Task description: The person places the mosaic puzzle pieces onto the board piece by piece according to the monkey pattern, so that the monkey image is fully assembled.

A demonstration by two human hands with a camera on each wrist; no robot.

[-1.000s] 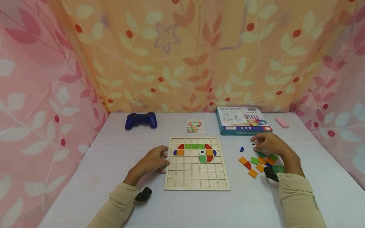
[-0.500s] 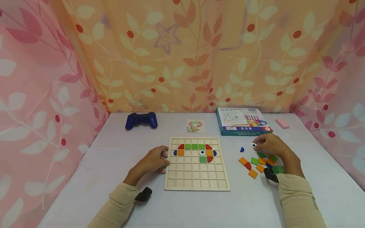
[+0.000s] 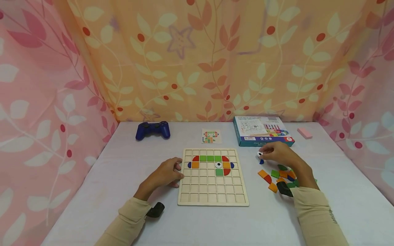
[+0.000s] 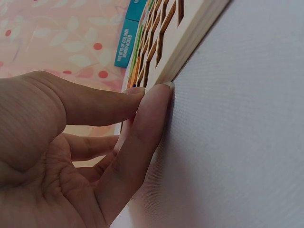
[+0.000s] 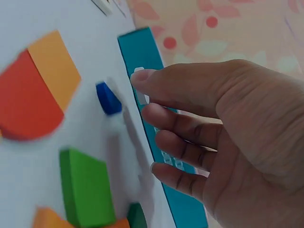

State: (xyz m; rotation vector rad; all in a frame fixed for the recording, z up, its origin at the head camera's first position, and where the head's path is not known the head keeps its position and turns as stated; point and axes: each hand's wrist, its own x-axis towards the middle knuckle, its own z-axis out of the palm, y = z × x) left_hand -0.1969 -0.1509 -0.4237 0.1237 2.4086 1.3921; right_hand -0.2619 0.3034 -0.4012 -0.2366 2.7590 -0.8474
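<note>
A wooden grid board [image 3: 212, 189] lies mid-table, with red, green, orange and blue tiles and one white eye tile [image 3: 218, 165] in its upper rows. My left hand [image 3: 164, 172] pinches the board's left edge; thumb and finger meet at its rim [image 4: 166, 71] in the left wrist view. To the right of the board, my right hand [image 3: 281, 155] pinches a round white eye tile [image 3: 260, 154] above the table. Just below it lies a blue half-round tile [image 3: 261, 162], also seen as a blue piece [image 5: 109, 99] in the right wrist view.
Loose tiles, among them a green square [image 3: 275, 174] and a red piece [image 3: 267, 178], lie beneath my right forearm. Behind the board is a pattern card [image 3: 211, 136]. A boxed set [image 3: 264, 131], a pink block [image 3: 304, 133] and a blue game controller [image 3: 153, 130] stand along the back.
My right hand has lifted the white eye tile and carried it left, over by the blue half-round tile. My left hand stays on the board's edge.
</note>
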